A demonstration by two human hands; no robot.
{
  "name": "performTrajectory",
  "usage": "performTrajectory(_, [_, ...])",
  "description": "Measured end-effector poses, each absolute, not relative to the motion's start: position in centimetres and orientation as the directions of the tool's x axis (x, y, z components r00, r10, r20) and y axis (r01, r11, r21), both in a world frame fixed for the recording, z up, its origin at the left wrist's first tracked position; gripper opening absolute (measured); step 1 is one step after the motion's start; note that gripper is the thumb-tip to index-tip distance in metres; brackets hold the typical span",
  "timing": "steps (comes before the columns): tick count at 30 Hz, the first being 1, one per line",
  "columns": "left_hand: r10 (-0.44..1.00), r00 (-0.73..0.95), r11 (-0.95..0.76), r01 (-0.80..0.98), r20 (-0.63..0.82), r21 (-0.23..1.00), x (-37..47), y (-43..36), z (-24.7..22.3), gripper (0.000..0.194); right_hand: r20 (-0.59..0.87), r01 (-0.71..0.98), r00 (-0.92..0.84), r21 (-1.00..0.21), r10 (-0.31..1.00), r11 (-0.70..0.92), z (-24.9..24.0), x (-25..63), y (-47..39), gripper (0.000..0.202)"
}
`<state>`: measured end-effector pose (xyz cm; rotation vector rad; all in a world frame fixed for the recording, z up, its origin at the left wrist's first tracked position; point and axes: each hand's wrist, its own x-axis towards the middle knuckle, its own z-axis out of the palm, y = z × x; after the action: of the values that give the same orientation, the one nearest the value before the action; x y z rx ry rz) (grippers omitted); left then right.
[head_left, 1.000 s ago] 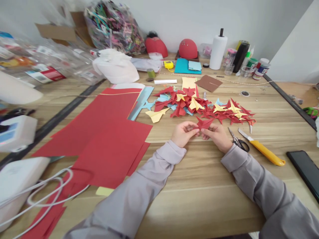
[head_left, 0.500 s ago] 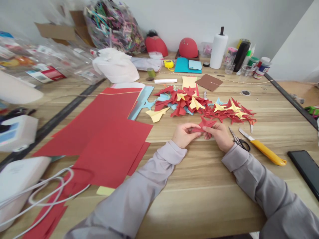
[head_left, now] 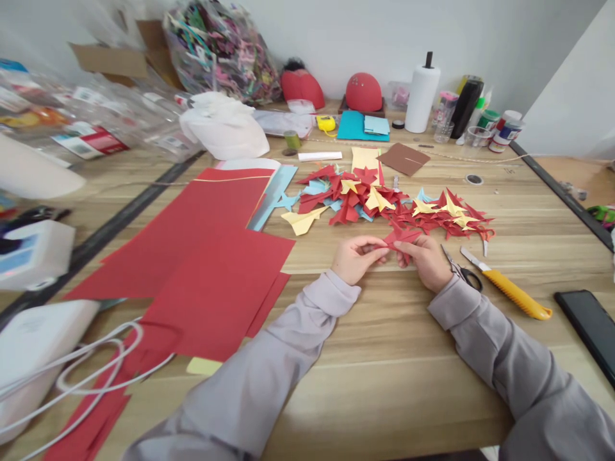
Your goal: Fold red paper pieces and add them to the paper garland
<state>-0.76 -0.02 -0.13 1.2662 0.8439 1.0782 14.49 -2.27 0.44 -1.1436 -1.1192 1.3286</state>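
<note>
A folded red paper piece (head_left: 401, 235) with pointed tips is between my two hands, above the wooden table. My left hand (head_left: 356, 258) pinches its left tip between thumb and fingers. My right hand (head_left: 427, 258) grips its right part, thumb on top. Just behind lies a heap of folded red, yellow and blue paper shapes (head_left: 350, 195), with a second group (head_left: 451, 211) to its right. Beside my right hand are black-handled scissors (head_left: 468, 275) and a yellow-handled knife (head_left: 516, 293).
Red paper sheets (head_left: 221, 291) cover the left part of the table. A white cable (head_left: 115, 342) loops at the lower left. A black phone (head_left: 590, 330) lies at the right edge. A paper roll (head_left: 421, 99), bottles and jars stand at the back.
The red paper piece has turned slightly in my fingers, and its lower part now shows beneath my right thumb. Both hands have stayed in nearly the same place.
</note>
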Motion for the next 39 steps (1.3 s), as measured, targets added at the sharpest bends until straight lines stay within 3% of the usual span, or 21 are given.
performTrajectory(5, [0.951,0.304,-0.015,-0.149,0.060,0.989,-0.74,-0.03,0.01,0.024,-0.058,-0.053,-0.105,-0.997,0.993,-0.064,0.70,14.35,-2.40,0.027])
performTrajectory(15, [0.961,0.273,-0.009,-0.138,0.047,0.990,-0.82,0.02,0.14,0.024,-0.032,-0.094,-0.037,-0.995,0.999,-0.036,0.53,14.21,-2.44,0.029])
performTrajectory(30, [0.958,0.285,0.020,-0.140,0.021,0.990,-0.80,0.20,-0.02,0.022,-0.039,-0.038,-0.059,-0.998,0.997,-0.041,0.28,14.22,-2.31,0.020])
performTrajectory(39, [0.968,0.251,0.028,-0.152,0.011,0.988,-0.73,0.16,-0.17,0.026,0.002,-0.025,-0.094,-1.000,0.996,-0.001,0.39,14.43,-2.53,0.024])
